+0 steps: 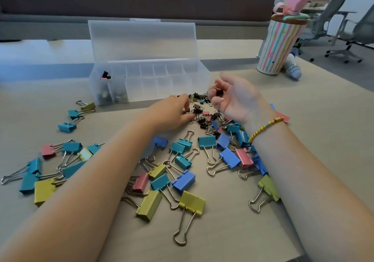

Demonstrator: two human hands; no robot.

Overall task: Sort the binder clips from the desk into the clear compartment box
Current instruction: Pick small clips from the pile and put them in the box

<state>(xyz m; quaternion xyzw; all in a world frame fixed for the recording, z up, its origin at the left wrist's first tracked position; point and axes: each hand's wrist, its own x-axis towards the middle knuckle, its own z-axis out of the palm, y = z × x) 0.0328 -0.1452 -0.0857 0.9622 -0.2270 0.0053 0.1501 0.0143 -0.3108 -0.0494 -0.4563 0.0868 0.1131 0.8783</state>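
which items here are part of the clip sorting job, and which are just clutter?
Job:
- clear compartment box, lid open
- small binder clips
- large binder clips
- left hand, picking among the small clips
- right hand, cupping small clips

Clutter:
- striped tumbler
- white bottle lying behind it
- office chairs

Beige desk point(303, 140), scattered coloured binder clips point(183, 180), open clear compartment box point(149, 79), striped cup point(277, 47)

compartment box point(149, 83) behind scattered binder clips point(182, 172) on desk point(323, 120), cup point(280, 45) far right
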